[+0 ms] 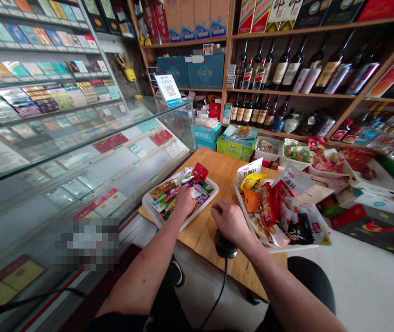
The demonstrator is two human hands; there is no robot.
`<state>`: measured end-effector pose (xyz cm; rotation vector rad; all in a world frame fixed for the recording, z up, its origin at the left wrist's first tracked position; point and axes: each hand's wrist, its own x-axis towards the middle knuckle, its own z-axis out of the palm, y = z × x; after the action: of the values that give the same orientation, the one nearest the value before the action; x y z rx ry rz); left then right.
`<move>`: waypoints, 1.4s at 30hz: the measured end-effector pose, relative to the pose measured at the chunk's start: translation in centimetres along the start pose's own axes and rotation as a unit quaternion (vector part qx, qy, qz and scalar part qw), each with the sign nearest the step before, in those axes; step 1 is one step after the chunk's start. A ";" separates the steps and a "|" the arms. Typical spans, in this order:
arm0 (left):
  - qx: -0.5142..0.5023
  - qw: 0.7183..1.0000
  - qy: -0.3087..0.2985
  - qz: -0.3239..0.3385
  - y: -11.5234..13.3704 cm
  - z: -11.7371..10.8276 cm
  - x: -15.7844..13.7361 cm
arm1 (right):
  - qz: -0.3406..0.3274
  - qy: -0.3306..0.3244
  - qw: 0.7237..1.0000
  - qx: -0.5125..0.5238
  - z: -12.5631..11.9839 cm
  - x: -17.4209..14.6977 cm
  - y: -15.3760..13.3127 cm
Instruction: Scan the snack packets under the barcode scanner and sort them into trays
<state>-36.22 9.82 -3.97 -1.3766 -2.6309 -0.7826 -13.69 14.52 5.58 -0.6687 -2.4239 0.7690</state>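
Observation:
My left hand (185, 201) reaches into a white plastic tray (147, 203) of small colourful packets (169, 196). Its fingers are bent down among them, and a whitish packet (196, 192) shows by the fingertips; the grip itself is hidden. My right hand (230, 221) hovers over the wooden table with its fingers curled in. What they hold, if anything, I cannot make out. Below that palm is a black device (225, 248) with a cable, partly covered by the hand. To the right, a second white tray (243, 203) holds larger snack bags (269, 203).
A glass display counter (79, 138) with flat packs runs along the left. Wooden shelves (293, 94) with bottles and boxes stand behind the table (214, 170). Boxes and trays of packaged food (328, 159) crowd the right. The black cable (220, 293) hangs off the table's front edge.

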 end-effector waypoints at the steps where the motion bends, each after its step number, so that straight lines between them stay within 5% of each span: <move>1: 0.003 1.000 0.009 0.002 0.2 -0.3 -0.2 | 0.001 -0.003 1.000 0.008 0.1 -0.2 -0.1; 10: -0.092 0.984 0.153 0.017 3.2 -5.8 -6.1 | 0.109 -0.020 0.979 0.173 1.3 -2.4 -1.0; 17: -0.176 0.961 0.204 0.058 8.2 -8.7 -12.8 | 0.245 -0.031 0.866 0.436 2.7 -4.0 -1.3; 22: -0.186 0.957 0.206 0.088 10.7 -8.8 -15.1 | 0.260 0.026 0.827 0.497 1.9 -5.1 -1.7; 30: -0.290 0.936 0.174 0.094 12.6 -9.0 -14.7 | 0.251 0.064 0.827 0.499 -0.5 -4.6 0.1; 36: -0.402 0.911 0.093 -0.019 12.5 -7.2 -11.7 | 0.227 0.044 0.886 0.403 -2.4 -2.9 2.3; 42: -0.455 0.889 0.041 -0.036 13.4 -4.9 -9.5 | 0.220 0.052 0.934 0.278 -3.4 -1.4 5.4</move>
<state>-20.86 6.72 2.98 -1.2956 -2.2901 -2.2081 -9.07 18.86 4.17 -0.9886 -1.8317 1.4809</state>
